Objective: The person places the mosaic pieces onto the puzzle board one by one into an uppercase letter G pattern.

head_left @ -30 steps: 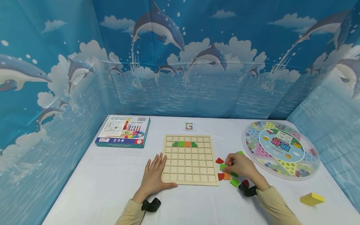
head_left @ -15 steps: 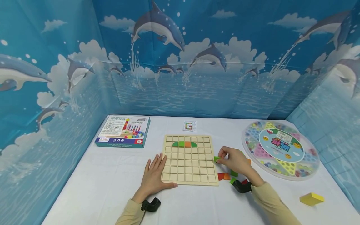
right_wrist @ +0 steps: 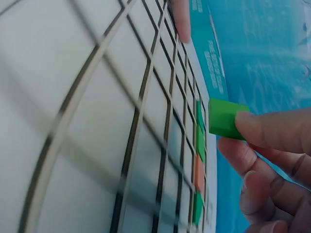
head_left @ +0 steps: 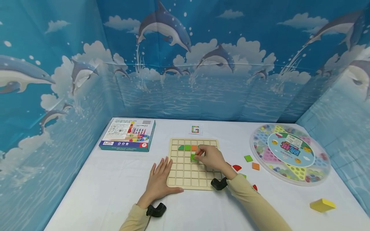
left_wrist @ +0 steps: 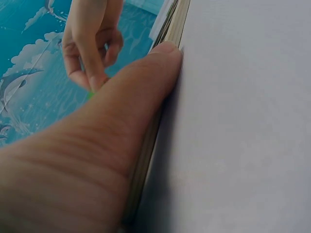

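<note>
My right hand (head_left: 212,158) pinches a green square block (right_wrist: 221,118) between thumb and fingers, held just above the wooden grid board (head_left: 187,182). In the board's second row lie a dark green quarter-round piece (head_left: 181,148), a light green square (head_left: 187,147) and an orange square (head_left: 194,148). Another green piece (right_wrist: 198,208) at the row's right end shows in the right wrist view; my right hand covers it in the head view. My left hand (head_left: 159,180) rests spread at the board's near left corner, fingers along the left side, thumb on the front edge.
Right of the board lie loose pieces, among them a green square (head_left: 248,158), an orange square (head_left: 255,166) and a red quarter-round (head_left: 237,167). A pattern card (head_left: 196,129) lies behind the board. Around stand a boxed toy (head_left: 124,146), a round marble game (head_left: 290,154) and a yellow block (head_left: 322,205).
My right hand has picked the green square from the loose pieces and carried it left over the board. The left hand stays where it was.
</note>
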Demonstrator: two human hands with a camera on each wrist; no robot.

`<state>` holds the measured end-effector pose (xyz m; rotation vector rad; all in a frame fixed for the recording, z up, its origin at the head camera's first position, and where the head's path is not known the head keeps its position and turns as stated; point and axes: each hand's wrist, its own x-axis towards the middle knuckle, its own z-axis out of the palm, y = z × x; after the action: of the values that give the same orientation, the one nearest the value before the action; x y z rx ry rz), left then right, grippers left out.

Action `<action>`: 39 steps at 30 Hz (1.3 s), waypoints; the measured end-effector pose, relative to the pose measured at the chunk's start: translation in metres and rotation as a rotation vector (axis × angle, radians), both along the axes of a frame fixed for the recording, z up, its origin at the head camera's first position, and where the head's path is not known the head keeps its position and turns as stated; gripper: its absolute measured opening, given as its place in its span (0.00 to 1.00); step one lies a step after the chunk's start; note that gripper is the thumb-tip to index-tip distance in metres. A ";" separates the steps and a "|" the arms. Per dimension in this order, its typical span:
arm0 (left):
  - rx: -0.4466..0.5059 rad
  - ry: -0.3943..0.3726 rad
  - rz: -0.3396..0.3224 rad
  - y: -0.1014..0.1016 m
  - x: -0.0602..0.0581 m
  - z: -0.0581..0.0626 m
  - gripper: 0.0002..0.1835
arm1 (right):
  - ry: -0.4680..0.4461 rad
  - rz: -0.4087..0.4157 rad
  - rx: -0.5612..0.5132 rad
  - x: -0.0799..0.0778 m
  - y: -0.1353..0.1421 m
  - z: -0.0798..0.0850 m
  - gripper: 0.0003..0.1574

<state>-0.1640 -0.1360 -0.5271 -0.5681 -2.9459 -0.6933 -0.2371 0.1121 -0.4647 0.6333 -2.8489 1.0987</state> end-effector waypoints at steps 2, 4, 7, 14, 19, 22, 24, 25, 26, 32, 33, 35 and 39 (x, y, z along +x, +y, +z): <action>-0.001 -0.001 -0.001 0.000 0.000 0.000 0.64 | 0.010 0.001 0.017 -0.004 -0.011 0.000 0.07; -0.002 0.000 -0.001 0.000 0.000 0.000 0.64 | 0.026 0.004 0.034 -0.008 -0.021 -0.002 0.06; -0.013 0.000 0.002 0.000 -0.001 -0.001 0.64 | 0.044 -0.003 0.067 -0.014 -0.033 -0.004 0.07; -0.017 0.009 -0.002 0.000 0.000 -0.001 0.64 | 0.040 -0.018 0.065 -0.020 -0.049 -0.008 0.07; -0.011 0.011 -0.005 0.000 -0.001 -0.001 0.64 | 0.037 -0.018 0.073 -0.024 -0.056 -0.011 0.05; -0.012 0.014 -0.005 0.000 -0.001 -0.001 0.64 | 0.032 -0.023 0.084 -0.025 -0.059 -0.013 0.03; -0.011 0.014 -0.004 -0.001 -0.001 -0.002 0.64 | 0.033 -0.026 0.094 -0.026 -0.059 -0.013 0.02; -0.011 0.014 -0.004 -0.001 -0.001 -0.002 0.64 | 0.033 -0.027 0.096 -0.026 -0.059 -0.013 0.02; -0.011 0.014 -0.004 -0.001 -0.001 -0.002 0.64 | 0.036 -0.028 0.098 -0.027 -0.059 -0.013 0.02; -0.025 0.015 0.001 -0.002 -0.001 -0.004 0.65 | 0.039 -0.041 0.138 -0.028 -0.059 -0.012 0.03; -0.027 0.015 0.002 -0.002 -0.002 -0.004 0.65 | 0.036 -0.042 0.152 -0.028 -0.059 -0.011 0.03; -0.027 0.013 0.002 -0.001 -0.001 -0.004 0.65 | 0.035 -0.043 0.186 -0.028 -0.059 -0.011 0.04; -0.025 0.007 0.003 -0.001 -0.001 -0.003 0.65 | 0.049 -0.034 0.238 -0.028 -0.059 -0.011 0.06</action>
<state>-0.1652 -0.1371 -0.5298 -0.5670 -2.9520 -0.6535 -0.2654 0.0531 -0.4757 0.6102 -2.9606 0.7342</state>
